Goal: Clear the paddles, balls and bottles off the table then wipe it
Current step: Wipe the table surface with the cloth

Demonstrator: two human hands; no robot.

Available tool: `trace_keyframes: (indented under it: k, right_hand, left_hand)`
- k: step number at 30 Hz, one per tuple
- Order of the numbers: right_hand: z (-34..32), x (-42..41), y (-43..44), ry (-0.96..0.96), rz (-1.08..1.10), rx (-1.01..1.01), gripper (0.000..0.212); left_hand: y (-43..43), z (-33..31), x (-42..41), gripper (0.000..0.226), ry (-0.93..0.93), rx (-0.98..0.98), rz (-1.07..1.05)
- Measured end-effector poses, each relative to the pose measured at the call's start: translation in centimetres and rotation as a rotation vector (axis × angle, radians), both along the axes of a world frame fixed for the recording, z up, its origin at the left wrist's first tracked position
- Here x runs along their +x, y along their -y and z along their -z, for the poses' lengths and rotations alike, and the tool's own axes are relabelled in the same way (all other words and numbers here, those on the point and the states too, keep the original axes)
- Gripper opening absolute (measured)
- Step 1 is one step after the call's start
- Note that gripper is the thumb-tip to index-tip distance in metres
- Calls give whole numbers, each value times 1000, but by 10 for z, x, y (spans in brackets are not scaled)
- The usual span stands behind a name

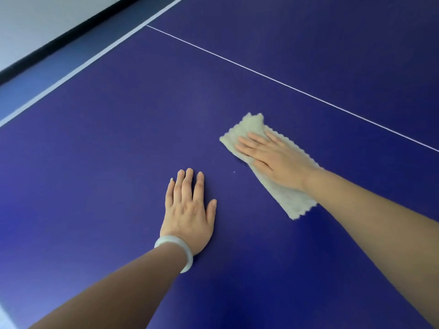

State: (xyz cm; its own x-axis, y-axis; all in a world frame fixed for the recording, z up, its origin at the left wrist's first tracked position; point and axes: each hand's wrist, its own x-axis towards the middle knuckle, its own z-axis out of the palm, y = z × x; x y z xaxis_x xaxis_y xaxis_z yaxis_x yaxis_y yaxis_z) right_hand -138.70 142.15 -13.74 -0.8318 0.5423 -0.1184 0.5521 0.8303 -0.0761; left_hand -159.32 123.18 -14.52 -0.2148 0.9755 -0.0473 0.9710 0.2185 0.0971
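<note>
Blue all over, the table-tennis table point(95, 150) is judged to be at the wiping step: no paddles, balls or bottles are seen on the stretch in view (the rest lies out of frame). Nearer the near edge, the left hand point(190, 210), a pale bangle point(175, 248) at its wrist, is laid flat and empty, fingers straight. To its right, the beige cloth point(292, 200) is pressed flat under the right hand point(268, 157), fingers extended, short of the thin white centre line point(285, 85). An even sweep over unwiped surface is called for next.

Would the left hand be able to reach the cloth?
Probably yes. The left hand rests flat on the table near the cloth, with nothing between them; the right hand presses on the cloth, though.
</note>
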Motion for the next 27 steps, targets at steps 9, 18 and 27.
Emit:
trace_keyframes:
  k: [9, 18, 27]
  right_hand:
    - [0, 74, 39, 23, 1062, 103, 60]
    - [8, 32, 105, 3, 369, 5, 54]
    - [7, 31, 245, -64, 1273, 4, 62]
  left_hand:
    - [0, 0, 1, 74, -1, -23, 8]
    - [1, -1, -1, 73, 12, -28, 21]
    - [3, -2, -1, 69, 29, -45, 47]
